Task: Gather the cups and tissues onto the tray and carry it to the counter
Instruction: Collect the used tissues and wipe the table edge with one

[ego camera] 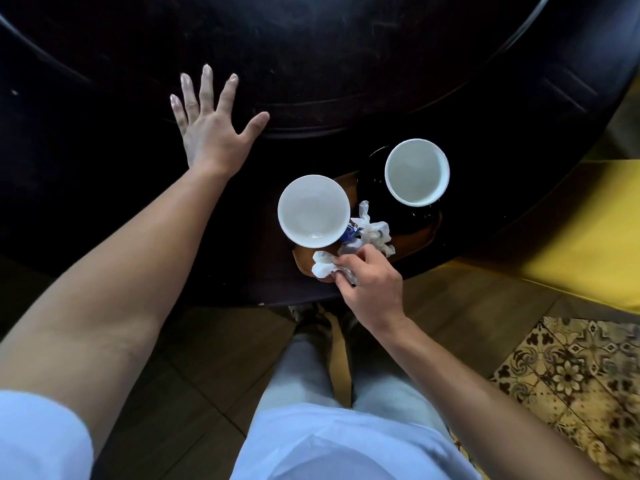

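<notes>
Right hand [372, 285]: fingers pinching a crumpled tissue [323, 268] at the tray's [420, 233] near edge.
Left hand [211, 128]: fingers spread, flat on table [104, 150].

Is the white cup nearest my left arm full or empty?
Empty: the white cup stands upright on the tray, its bare white bottom showing, no liquid.

The two cups [313, 211] [417, 171] look like glazed white ceramic, smooth and glossy inside. The tray [419, 233] is brown wood with a soft sheen. The tissues [372, 232] are thin crumpled paper, matt. The desk [311, 64] is dark polished wood, faintly scuffed. The floor [450, 306] shows matt wood-look tiles.
</notes>
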The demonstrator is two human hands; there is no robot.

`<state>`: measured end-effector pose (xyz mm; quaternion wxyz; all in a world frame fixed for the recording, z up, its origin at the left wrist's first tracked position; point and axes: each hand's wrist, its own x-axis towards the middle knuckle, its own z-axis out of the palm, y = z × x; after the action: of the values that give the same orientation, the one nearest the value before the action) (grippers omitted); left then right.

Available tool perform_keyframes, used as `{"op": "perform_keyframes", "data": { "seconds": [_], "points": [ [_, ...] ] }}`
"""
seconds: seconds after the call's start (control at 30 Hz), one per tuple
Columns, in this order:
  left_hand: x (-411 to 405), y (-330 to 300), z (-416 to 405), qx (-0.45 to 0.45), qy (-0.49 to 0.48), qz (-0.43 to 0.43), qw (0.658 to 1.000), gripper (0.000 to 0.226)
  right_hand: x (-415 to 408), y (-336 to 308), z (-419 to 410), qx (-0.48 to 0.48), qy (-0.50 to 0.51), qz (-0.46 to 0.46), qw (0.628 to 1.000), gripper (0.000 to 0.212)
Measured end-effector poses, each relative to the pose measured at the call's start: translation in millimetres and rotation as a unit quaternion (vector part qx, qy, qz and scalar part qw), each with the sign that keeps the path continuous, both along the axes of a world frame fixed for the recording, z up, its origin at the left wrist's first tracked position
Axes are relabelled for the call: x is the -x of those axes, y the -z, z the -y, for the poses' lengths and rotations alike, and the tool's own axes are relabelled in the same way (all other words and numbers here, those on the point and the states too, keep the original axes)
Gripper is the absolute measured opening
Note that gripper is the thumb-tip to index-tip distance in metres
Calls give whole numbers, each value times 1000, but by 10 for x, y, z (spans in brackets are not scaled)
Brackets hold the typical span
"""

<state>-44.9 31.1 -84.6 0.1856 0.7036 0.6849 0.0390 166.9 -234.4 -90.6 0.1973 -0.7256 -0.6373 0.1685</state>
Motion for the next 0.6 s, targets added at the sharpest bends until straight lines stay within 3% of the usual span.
{"op": "perform_keyframes", "data": {
  "seconds": [0.27,0.37,0.47,0.6],
  "points": [
    [26,17,3,-12,-2,15,1000,84,34,-20,33,23,3,-4,1000,26],
    [71,-39,3,-36,-39,135,989,73,-30,-133,66,46,-3,-44,998,40],
    [182,-162,260,-84,-95,282,951,62,-188,-279,126,67,-18,-92,993,51],
    [236,-170,1112,-80,-155,347,921,56,-612,-352,134,-11,76,-116,990,37]
  ]
}}
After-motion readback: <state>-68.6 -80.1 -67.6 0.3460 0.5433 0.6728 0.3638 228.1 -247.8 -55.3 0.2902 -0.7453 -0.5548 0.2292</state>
